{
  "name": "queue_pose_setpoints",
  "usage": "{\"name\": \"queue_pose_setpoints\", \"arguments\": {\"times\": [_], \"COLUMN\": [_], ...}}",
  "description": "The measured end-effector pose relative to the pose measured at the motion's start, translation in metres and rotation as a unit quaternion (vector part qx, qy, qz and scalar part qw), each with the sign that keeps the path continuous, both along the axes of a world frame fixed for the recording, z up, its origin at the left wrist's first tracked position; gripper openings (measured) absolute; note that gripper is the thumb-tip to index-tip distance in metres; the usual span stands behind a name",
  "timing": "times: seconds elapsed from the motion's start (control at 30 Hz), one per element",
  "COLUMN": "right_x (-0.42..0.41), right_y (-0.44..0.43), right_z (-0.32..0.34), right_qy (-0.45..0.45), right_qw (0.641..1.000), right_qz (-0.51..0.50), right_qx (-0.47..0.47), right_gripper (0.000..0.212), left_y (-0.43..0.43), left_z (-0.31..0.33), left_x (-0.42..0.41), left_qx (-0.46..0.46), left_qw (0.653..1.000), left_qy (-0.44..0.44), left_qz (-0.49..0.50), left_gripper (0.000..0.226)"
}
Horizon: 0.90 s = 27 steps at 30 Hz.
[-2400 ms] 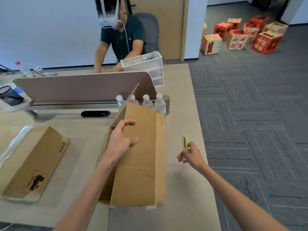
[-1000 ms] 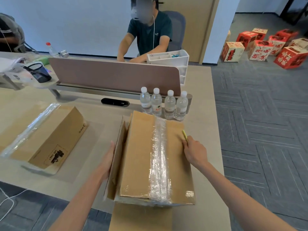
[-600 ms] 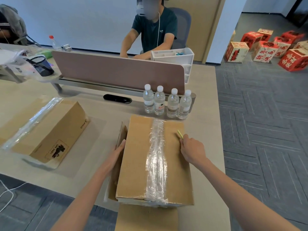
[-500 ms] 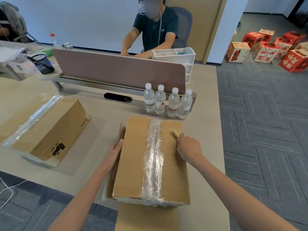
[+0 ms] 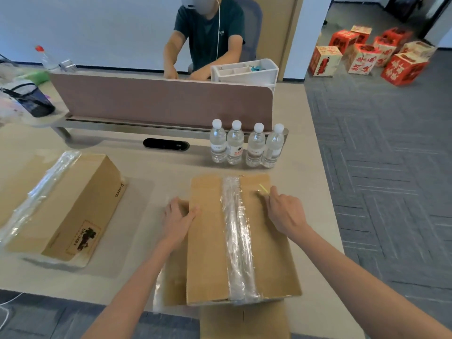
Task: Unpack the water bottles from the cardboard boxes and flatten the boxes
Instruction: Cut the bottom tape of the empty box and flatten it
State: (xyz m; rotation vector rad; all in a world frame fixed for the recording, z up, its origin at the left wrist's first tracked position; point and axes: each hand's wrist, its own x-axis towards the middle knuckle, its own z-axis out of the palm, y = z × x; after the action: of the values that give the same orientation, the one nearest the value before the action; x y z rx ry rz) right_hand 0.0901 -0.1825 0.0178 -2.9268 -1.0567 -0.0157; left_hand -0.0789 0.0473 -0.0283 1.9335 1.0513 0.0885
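Box (image 5: pixel 212 243) on desk, taped seam up; four bottles (image 5: pixel 247 145) out behind it; left hand (image 5: pixel 178 217) flat on its side, right hand (image 5: pixel 285 212) gripping yellow cutter (image 5: pixel 263 187); flattening, second box (image 5: pixel 66 206) left

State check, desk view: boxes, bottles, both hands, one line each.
Near cardboard box: on the desk, taped seam up, tape unbroken.
Second box: on its side at left, tape strip loose along its top edge.
Four water bottles: upright, capped, in a row by the divider.
Left hand: flat against the near box's left edge.
Right hand: on the box top, closed on a yellow cutter.
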Motion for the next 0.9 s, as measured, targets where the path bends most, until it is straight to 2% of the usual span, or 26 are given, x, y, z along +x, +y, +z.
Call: {"name": "queue_pose_setpoints", "arguments": {"times": [0.17,0.23,0.33,0.43,0.53,0.6,0.67,0.73,0.83,0.9], "right_x": [-0.013,-0.017,-0.022,-0.025,-0.028,-0.028,-0.028,-0.028,-0.023,-0.018], "right_y": [0.019,0.030,0.044,0.057,0.065,0.068,0.072,0.077,0.082,0.084], "right_z": [0.001,0.004,-0.002,-0.005,0.006,0.013,0.019,0.023,0.024,0.022], "right_qy": [-0.012,0.027,0.126,0.284,0.415,0.467,0.473,0.451,0.407,0.394], "right_qw": [0.993,0.989,0.971,0.892,0.817,0.784,0.784,0.807,0.853,0.864], "right_qz": [-0.084,-0.099,-0.121,-0.187,-0.204,-0.185,-0.172,-0.162,-0.150,-0.164], "right_qx": [0.080,0.108,0.162,0.297,0.344,0.365,0.364,0.344,0.291,0.266], "right_gripper": [0.031,0.029,0.029,0.025,0.012,0.009,0.008,0.010,0.026,0.028], "left_y": [0.008,0.010,0.018,0.021,0.020,0.021,0.022,0.022,0.022,0.023], "left_z": [-0.001,0.000,0.001,0.001,0.002,0.001,-0.001,-0.003,-0.008,-0.009], "left_x": [0.023,0.034,0.052,0.068,0.079,0.083,0.085,0.086,0.086,0.086], "left_qx": [0.109,0.151,0.254,0.292,0.298,0.319,0.331,0.335,0.337,0.336], "left_qw": [0.987,0.976,0.940,0.908,0.902,0.895,0.893,0.894,0.894,0.895], "left_qy": [0.002,0.002,-0.012,-0.011,-0.001,-0.005,-0.013,-0.025,-0.035,-0.040], "left_qz": [-0.119,-0.159,-0.228,-0.299,-0.312,-0.310,-0.305,-0.297,-0.292,-0.291], "left_gripper": [0.083,0.081,0.076,0.066,0.062,0.058,0.054,0.051,0.049,0.048]}}
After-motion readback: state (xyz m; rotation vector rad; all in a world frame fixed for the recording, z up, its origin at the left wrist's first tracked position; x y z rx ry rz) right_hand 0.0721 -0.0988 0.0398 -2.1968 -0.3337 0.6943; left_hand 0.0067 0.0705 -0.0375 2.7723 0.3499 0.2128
